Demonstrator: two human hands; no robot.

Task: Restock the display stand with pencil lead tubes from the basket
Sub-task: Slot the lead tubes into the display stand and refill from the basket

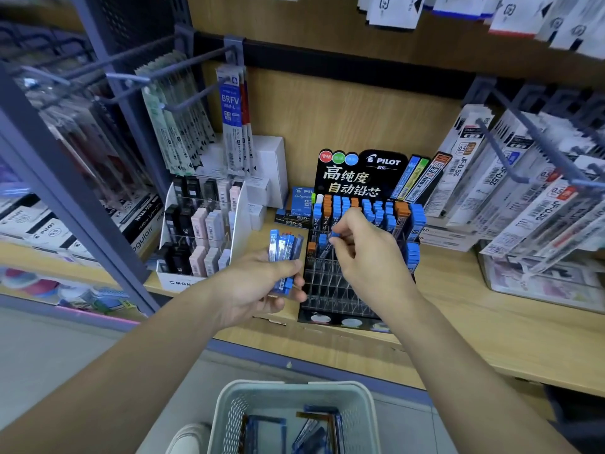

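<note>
The left hand [258,286] grips a bunch of lead tubes [284,253] beside the black stand [340,290]. The right hand [363,247] pinches one blue-capped tube [334,235] over the stand's slots. More tubes lie in the basket [294,391] below.

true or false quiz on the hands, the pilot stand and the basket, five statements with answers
1. The left hand grips a bundle of lead tubes. True.
2. The right hand holds nothing. False: it pinches a blue-capped tube over the Pilot display stand.
3. Every slot of the stand is filled. False: the front rows are empty; tubes fill mainly the back rows.
4. The basket has loose tubes in it. True.
5. The basket sits on the shelf beside the stand. False: it is down in front of the shelf.
</note>
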